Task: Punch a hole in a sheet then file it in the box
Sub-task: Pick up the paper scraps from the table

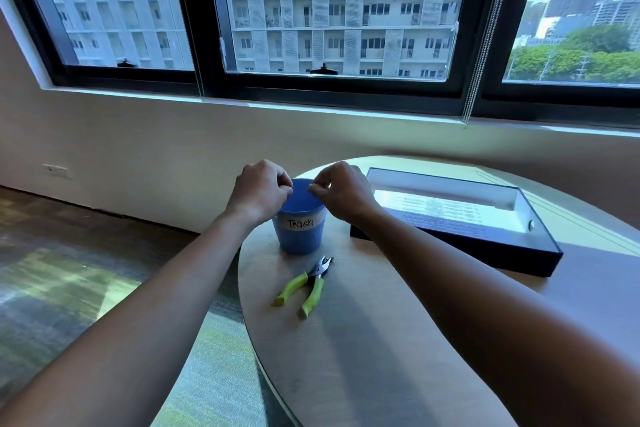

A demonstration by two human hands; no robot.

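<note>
A blue cup [300, 239] labelled "Trash" stands at the table's far left edge. My left hand [259, 191] and my right hand [341, 192] hover over its rim, fingertips curled and pinched together, facing each other. Nothing shows between the fingers. A hole punch [308, 282] with green handles lies on the table just in front of the cup, untouched. To the right sits a shallow black box [460, 250] with a white inside. A printed sheet [440, 208] lies flat in it.
The round wooden table [363, 350] ends close to the cup on the left, with carpeted floor [69, 270] below. A wall and a wide window [329, 28] stand behind the table.
</note>
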